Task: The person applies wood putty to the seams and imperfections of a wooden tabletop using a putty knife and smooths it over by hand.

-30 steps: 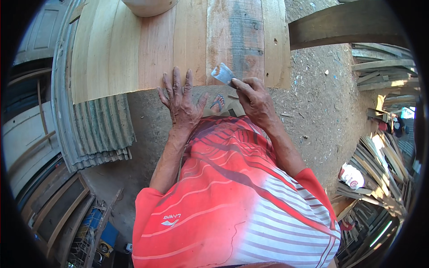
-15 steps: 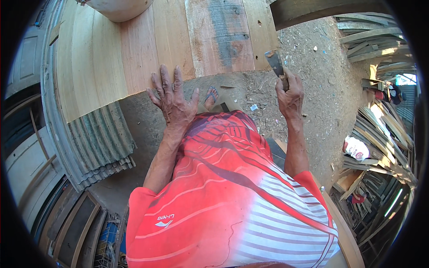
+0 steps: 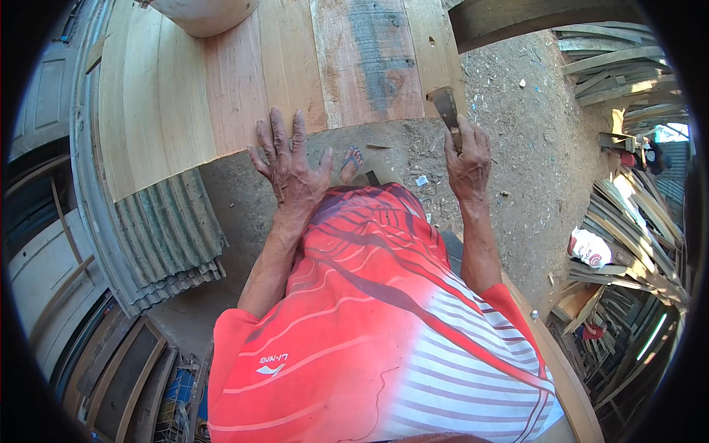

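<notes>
My right hand (image 3: pixel 468 156) is closed round the handle of a putty knife (image 3: pixel 445 108). Its dark flat blade points away from me and overlaps the near right corner of a panel of joined wooden boards (image 3: pixel 288 66). A dark knot hole shows beside the blade. With fingers spread, my left hand (image 3: pixel 289 159) rests its fingertips on the panel's near edge, at a reddish board. A dark grey stain runs down one of the boards further right. Whether the blade touches the wood I cannot tell.
A pale round bucket (image 3: pixel 210 15) stands on the panel's far side. Corrugated metal sheets (image 3: pixel 170 236) lie below it at the left. Stacked timber offcuts (image 3: pixel 635 229) and a white sack (image 3: pixel 588 247) are at the right. A dark beam (image 3: pixel 546 22) crosses the far right.
My right hand has moved left with the putty knife, bringing its blade from beside the panel's right edge over the corner. My left hand has stayed nearly still.
</notes>
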The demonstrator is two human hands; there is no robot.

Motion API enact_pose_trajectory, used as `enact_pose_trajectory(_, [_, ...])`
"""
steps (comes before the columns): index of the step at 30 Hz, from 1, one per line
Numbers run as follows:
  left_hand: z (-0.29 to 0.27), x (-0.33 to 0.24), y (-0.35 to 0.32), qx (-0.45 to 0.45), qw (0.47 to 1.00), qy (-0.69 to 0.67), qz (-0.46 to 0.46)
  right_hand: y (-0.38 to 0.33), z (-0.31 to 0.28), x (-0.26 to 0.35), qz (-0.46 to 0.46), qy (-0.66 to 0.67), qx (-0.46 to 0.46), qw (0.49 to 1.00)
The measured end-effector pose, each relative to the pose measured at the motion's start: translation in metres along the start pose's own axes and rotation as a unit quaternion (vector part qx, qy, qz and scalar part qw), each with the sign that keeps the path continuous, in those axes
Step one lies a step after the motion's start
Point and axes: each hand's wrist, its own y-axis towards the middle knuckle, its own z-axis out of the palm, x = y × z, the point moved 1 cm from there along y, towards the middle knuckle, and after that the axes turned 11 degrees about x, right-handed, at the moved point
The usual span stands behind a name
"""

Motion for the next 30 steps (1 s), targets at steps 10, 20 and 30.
enact_pose_trajectory(10, [-0.017,-0.007,0.001,-0.001,1.000,-0.019,-0.007,0.004,-0.004,0.005,0.022,0.032,-0.022,0.999])
enact_pose_trajectory(20, [-0.035,0.006,0.097,-0.005,0.996,-0.065,0.064,0.112,0.001,0.044,-0.035,0.135,0.047,0.989])
enact_pose_trajectory(30, [-0.023,0.016,0.228,-0.102,0.991,-0.032,0.078,0.264,0.032,0.077,-0.131,0.164,0.121,0.970])
